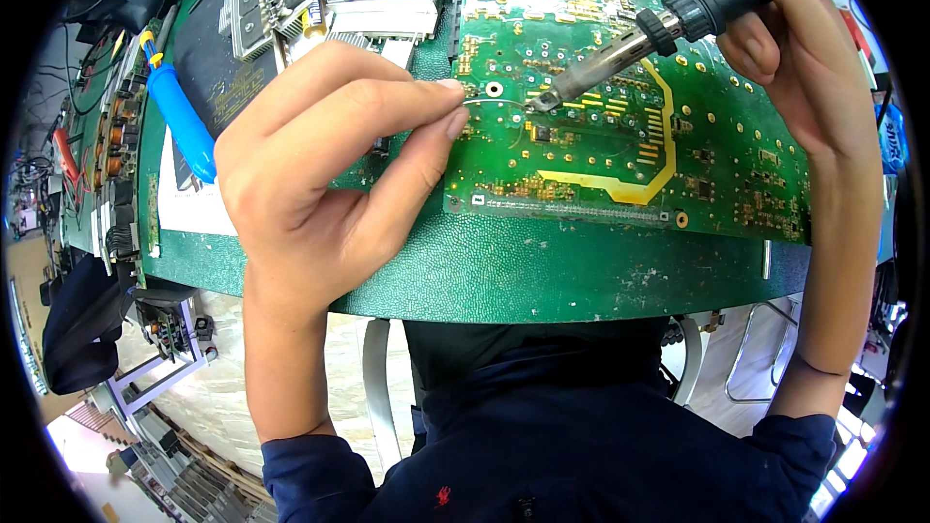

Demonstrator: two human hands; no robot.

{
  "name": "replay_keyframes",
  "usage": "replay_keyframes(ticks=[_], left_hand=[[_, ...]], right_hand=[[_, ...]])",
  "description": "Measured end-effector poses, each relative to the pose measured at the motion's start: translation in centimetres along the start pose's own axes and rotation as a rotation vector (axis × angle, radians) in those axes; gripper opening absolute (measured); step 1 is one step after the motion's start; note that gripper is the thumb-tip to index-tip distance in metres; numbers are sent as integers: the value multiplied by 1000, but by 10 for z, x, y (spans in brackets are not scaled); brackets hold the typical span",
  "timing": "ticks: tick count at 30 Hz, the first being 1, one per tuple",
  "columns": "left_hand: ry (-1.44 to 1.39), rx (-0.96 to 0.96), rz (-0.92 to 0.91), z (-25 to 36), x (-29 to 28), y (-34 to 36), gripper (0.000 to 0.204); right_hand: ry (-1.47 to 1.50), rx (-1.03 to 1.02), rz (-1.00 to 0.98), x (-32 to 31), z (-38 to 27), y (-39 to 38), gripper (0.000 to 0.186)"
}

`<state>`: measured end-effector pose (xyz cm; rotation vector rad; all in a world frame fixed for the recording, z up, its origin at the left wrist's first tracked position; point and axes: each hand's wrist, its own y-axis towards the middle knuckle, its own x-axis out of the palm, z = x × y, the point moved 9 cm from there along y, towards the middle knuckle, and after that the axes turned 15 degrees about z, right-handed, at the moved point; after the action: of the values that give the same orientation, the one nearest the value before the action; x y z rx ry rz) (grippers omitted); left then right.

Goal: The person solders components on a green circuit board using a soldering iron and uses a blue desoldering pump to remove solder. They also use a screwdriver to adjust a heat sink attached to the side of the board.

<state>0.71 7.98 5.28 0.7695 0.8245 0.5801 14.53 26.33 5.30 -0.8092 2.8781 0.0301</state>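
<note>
My left hand [329,165] is closed in a pinch on a thin silvery wire [494,101] that reaches toward the middle of a large green circuit board [727,184]. In my right hand [785,58] is a soldering iron [620,53] with a black handle and metal shaft, angled down to the left. Its tip is at the board beside the wire's far end; whether they touch is too small to tell. The board has yellow traces and many small components, and it lies on a green textured mat [533,276].
A blue desoldering pump [179,116] lies left of my left hand. Finned aluminium heatsinks [383,5] and a dark panel [213,77] are behind it. More boards with components [121,165] line the left side. A chair frame [751,349] stands below the mat's right edge.
</note>
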Motion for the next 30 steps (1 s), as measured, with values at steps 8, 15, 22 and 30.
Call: replay_keyframes(ticks=[8,15,22,30], left_hand=[[0,11,-8,0,1,0,16],[16,13,-29,0,3,0,16],[9,5,-9,-1,1,0,15],[31,-119,72,-9,-9,0,11]], right_hand=[[-4,0,15,-1,0,-1,33],[3,-22,1,-1,-3,0,32],[-67,-195,47,4,-12,-6,32],[-19,-63,-28,-2,-4,2,32]])
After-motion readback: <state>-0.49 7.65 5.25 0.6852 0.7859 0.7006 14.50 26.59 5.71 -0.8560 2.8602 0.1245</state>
